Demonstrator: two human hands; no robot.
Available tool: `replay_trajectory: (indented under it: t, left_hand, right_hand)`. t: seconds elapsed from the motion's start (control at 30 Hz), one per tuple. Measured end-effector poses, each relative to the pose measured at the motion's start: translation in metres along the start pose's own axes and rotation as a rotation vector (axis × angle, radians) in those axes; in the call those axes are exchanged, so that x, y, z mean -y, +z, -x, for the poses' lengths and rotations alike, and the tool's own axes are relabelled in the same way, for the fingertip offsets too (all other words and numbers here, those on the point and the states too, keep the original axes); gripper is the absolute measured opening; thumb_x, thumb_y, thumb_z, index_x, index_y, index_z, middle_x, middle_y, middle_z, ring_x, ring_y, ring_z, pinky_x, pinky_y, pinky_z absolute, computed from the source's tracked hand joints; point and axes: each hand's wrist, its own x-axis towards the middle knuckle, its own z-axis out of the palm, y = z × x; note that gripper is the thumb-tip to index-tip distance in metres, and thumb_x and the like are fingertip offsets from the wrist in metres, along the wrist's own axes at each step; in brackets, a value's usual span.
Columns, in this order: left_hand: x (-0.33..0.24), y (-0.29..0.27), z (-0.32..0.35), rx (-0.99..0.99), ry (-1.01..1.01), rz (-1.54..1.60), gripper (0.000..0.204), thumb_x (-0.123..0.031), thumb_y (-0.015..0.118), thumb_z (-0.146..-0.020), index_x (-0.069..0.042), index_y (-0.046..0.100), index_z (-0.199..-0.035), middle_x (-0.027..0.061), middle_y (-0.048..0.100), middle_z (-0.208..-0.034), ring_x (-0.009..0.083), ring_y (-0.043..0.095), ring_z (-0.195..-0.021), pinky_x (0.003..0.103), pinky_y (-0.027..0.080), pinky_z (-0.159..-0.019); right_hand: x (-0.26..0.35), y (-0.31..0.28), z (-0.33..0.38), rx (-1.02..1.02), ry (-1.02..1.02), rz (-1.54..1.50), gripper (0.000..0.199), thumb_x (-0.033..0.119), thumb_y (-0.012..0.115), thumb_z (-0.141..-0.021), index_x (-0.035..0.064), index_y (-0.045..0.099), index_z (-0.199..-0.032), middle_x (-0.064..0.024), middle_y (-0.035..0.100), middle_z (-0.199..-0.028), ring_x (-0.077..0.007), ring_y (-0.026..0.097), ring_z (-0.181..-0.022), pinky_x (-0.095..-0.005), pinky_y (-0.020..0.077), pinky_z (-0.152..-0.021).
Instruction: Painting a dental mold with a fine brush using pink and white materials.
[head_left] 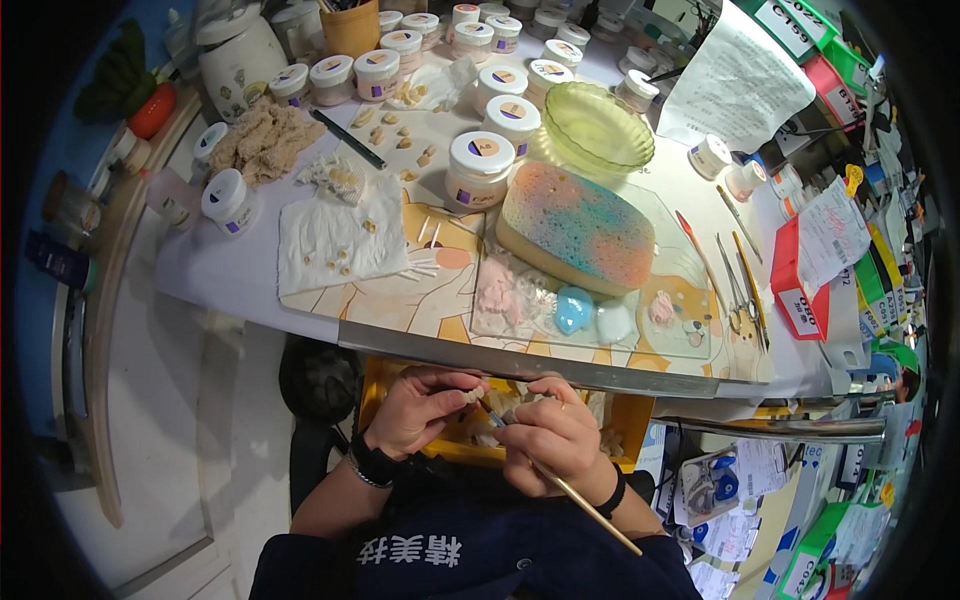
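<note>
Below the table's front edge, my left hand (412, 412) pinches a small tooth-coloured dental piece (471, 397) between thumb and fingers. My right hand (556, 436) grips a thin paintbrush (588, 503) with a pale wooden handle, slanting down to the right. The brush's tip end points up at the dental piece; whether they touch is too small to tell. Under both hands sits a yellow drawer or tray (375, 385) with pale lumps in it. On the table ahead lies a glass slab (655, 335) bearing pink, blue and whitish mounds of paste.
A multicoloured sponge (578, 228) and a green glass bowl (600, 125) stand behind the slab. White-lidded jars (480, 165) crowd the back. Tooth pieces lie on a paper towel (330, 240) at left. Brushes and tweezers (735, 285) lie right, near red bins (800, 295).
</note>
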Motion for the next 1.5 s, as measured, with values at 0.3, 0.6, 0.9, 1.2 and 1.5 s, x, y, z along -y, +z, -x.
replay_trajectory:
  t: [0.3, 0.6, 0.9, 1.2, 1.5]
  left_hand:
    - [0.000, -0.004, -0.002, 0.087, -0.015, 0.094, 0.022, 0.002, 0.062, -0.084, 0.003, 0.063, -0.106, 0.0149, 0.063, -0.107, 0.0185, 0.061, -0.093, 0.028, 0.050, -0.082]
    - [-0.001, -0.010, -0.001, 0.098, -0.022, 0.110, 0.022, 0.003, 0.061, -0.083, 0.002, 0.063, -0.106, 0.0154, 0.063, -0.108, 0.0187, 0.061, -0.095, 0.029, 0.050, -0.081]
    - [-0.001, -0.011, -0.001, 0.103, -0.015, 0.119, 0.023, 0.003, 0.062, -0.083, 0.002, 0.063, -0.106, 0.0156, 0.064, -0.107, 0.0191, 0.061, -0.094, 0.029, 0.050, -0.081]
    - [-0.001, -0.010, -0.001, 0.086, -0.024, 0.115, 0.023, 0.003, 0.062, -0.083, 0.003, 0.063, -0.106, 0.0154, 0.064, -0.107, 0.0183, 0.062, -0.091, 0.028, 0.051, -0.081]
    - [-0.002, -0.009, -0.001, 0.094, -0.020, 0.119, 0.023, 0.003, 0.062, -0.083, 0.003, 0.062, -0.107, 0.0158, 0.064, -0.107, 0.0186, 0.062, -0.092, 0.028, 0.051, -0.082]
  right_hand:
    - [-0.011, -0.020, -0.029, -0.286, 0.474, -0.061, 0.011, -0.002, 0.061, -0.076, -0.0004, 0.060, -0.086, -0.0076, 0.057, -0.067, -0.0096, 0.053, -0.051, -0.0217, 0.0415, -0.050]
    - [-0.015, -0.016, -0.038, -0.286, 0.539, 0.031, 0.008, 0.000, 0.062, -0.077, 0.0007, 0.061, -0.085, -0.0055, 0.055, -0.059, -0.0087, 0.052, -0.048, -0.0216, 0.0410, -0.048]
    - [-0.014, -0.016, -0.042, -0.260, 0.522, 0.125, 0.008, 0.002, 0.063, -0.077, 0.0019, 0.061, -0.085, -0.0084, 0.058, -0.065, -0.0135, 0.056, -0.050, -0.0243, 0.0446, -0.050]
    - [-0.015, -0.015, -0.041, -0.268, 0.513, 0.124, 0.009, 0.002, 0.063, -0.077, 0.0021, 0.062, -0.086, -0.0081, 0.058, -0.064, -0.0130, 0.057, -0.050, -0.0238, 0.0446, -0.049]
    - [-0.014, -0.015, -0.042, -0.265, 0.499, 0.145, 0.009, 0.001, 0.062, -0.077, 0.0020, 0.062, -0.086, -0.0085, 0.059, -0.066, -0.0135, 0.056, -0.050, -0.0239, 0.0443, -0.049]
